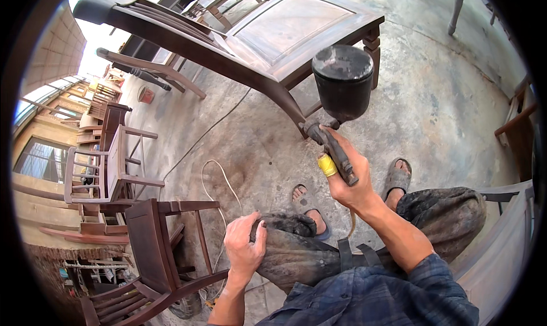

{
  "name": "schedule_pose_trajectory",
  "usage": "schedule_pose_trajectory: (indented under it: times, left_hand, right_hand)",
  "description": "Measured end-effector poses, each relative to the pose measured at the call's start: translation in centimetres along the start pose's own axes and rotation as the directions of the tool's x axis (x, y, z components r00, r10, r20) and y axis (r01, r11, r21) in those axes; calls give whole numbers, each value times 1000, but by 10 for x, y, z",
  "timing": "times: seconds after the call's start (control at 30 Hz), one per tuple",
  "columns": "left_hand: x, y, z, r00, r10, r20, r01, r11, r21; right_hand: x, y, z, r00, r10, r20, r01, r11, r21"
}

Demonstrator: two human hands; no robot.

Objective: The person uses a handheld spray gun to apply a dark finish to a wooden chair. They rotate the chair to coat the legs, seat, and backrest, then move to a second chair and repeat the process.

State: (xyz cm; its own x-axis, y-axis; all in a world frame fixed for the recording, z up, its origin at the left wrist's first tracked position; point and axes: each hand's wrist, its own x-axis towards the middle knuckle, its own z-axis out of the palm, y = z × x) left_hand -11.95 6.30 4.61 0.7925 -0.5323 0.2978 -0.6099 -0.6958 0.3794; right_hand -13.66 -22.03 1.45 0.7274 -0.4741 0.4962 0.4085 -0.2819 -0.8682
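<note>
My right hand [353, 178] is closed round the handle of a spray gun [337, 152]. A yellow wrap covers one of its fingers. The gun's black cup [343, 89] stands above the gun body, its lid spotted with pale grey. Just beyond is a wooden chair [245, 69] with a dark brown frame and a paler, dusty-looking panel seat; the gun's front end lies close to its leg in the picture. Resting on my left knee, my left hand [244, 245] has its thumb and forefinger apart and holds nothing that shows; its other fingers are partly hidden.
A dark brown chair [151, 249] stands close by on the left, with a paler chair [114, 166] behind it. A white hose [225, 178] loops over the concrete floor near my left foot. A dark cable [202, 135] crosses farther off. Pale wooden furniture [501, 240] sits at my right.
</note>
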Motion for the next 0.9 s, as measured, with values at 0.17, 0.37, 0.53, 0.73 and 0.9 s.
schedule_pose_trajectory:
  times: [0.17, 0.37, 0.53, 0.73, 0.9]
  left_hand:
    - [-3, 0, 5, 1000, 3, -9, -3, 1000, -9]
    - [1, -1, -4, 999, 37, -21, -36, 999, 37]
    - [7, -1, -1, 998, 53, -18, -53, 999, 5]
    - [1, -3, -1, 998, 56, -32, -55, 998, 24]
    - [-1, -1, -2, 998, 37, -51, -37, 999, 11]
  right_hand:
    - [-30, 17, -13, 998, 66, 22, -65, 997, -37]
    - [-26, 14, -7, 988, 129, 83, -127, 991, -31]
    - [-11, -2, -8, 976, 208, 64, -211, 977, 42]
    - [17, -36, -3, 983, 160, 95, -172, 976, 134]
    - [23, -50, -1, 986, 134, 97, -148, 976, 163]
